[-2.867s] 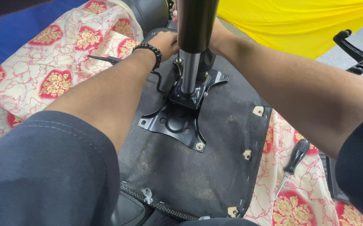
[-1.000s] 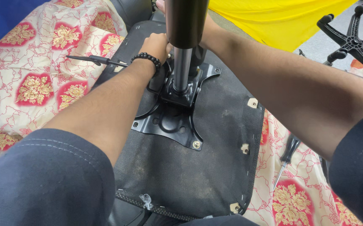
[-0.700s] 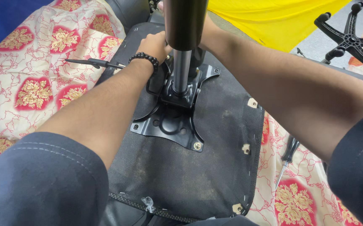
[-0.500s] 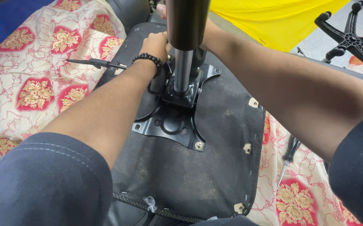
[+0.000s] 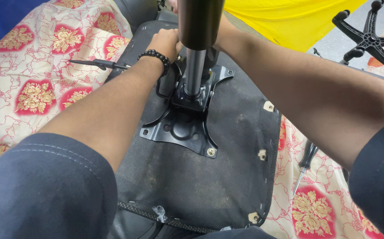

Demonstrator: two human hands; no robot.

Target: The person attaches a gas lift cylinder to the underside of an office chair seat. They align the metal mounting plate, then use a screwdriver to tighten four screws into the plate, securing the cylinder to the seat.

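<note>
Black steel mounting plate point(image 5: 181, 132) sits bolted on the upturned seat's fabric underside point(image 5: 227, 177), gas cylinder point(image 5: 196, 53) seated, my left hand point(image 5: 165, 42) gripping beside it, right hand hidden behind, grip unclear.

There is just one camera, up on the person's head. It looks down and forward, very close over both arms, at the chair seat point(image 5: 227, 177) lying upside down on the flowered cloth point(image 5: 37, 88).
</note>
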